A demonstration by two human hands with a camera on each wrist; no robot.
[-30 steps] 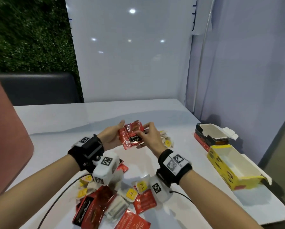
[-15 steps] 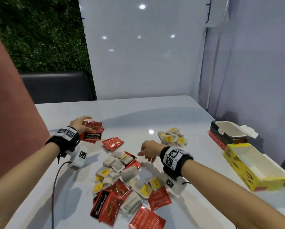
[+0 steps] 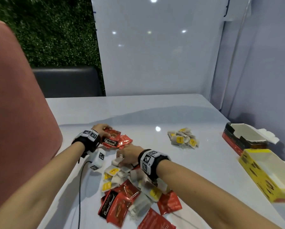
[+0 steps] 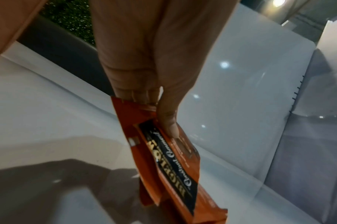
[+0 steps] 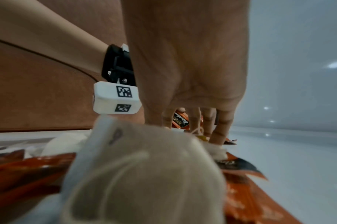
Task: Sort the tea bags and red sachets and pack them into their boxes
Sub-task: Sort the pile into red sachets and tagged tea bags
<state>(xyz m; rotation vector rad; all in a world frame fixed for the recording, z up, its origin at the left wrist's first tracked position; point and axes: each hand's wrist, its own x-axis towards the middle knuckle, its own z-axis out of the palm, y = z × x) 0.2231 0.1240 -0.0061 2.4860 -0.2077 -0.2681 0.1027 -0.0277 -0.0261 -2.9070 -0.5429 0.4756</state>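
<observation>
My left hand (image 3: 101, 130) pinches a small stack of red sachets (image 3: 111, 140) at the far left of the white table (image 3: 179, 116), its thumb (image 4: 168, 124) lying on the top sachet (image 4: 173, 165). A mixed pile of tea bags and red sachets (image 3: 130, 192) lies in front of me. My right hand (image 3: 130, 152) is down on its far edge. Its fingers (image 5: 219, 128) point down onto a white tea bag (image 5: 217, 150), and no grip shows. Sorted tea bags (image 3: 183, 139) lie in a heap at centre right. A red and black box (image 3: 232, 142) and a yellow box (image 3: 261, 182) stand open at the right.
A pink chair back (image 3: 14, 113) rises close on the left. A black cable (image 3: 79, 187) runs from the left wrist along the table. White panels wall off the back and right. Bare tabletop lies between the pile and the boxes.
My right hand has dropped from above the pile onto the tea bags at its far edge. The left hand keeps its sachets and has brought them against the loose red sachet.
</observation>
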